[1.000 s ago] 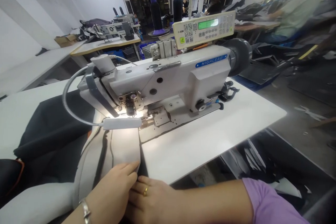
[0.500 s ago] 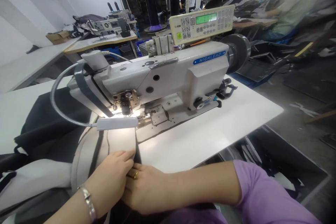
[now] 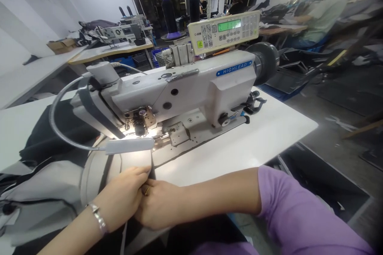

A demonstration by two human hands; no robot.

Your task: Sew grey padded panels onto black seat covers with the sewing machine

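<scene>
A grey sewing machine (image 3: 185, 83) stands on a white table, its lamp (image 3: 130, 146) lit over the needle area. Light and black fabric (image 3: 95, 167) lies under the machine's head and spreads to the left. My left hand (image 3: 127, 191), with a bracelet at the wrist, is closed on the fabric's right edge just below the lamp. Pressed against it, my right hand (image 3: 161, 204), wearing a ring, is closed on the same edge, nearer my body. Most of the fingertips are hidden.
The white table top (image 3: 233, 147) reaches out to the right. Beneath its right side sits a dark bin (image 3: 326, 183) with material in it. A control panel (image 3: 224, 32) and thread cones (image 3: 169, 18) stand behind the machine. A person (image 3: 326, 16) sits at the back right.
The view has shifted slightly, so the machine appears a little further left. Both hands remain together on the fabric edge, and my right forearm is slightly higher in view.
</scene>
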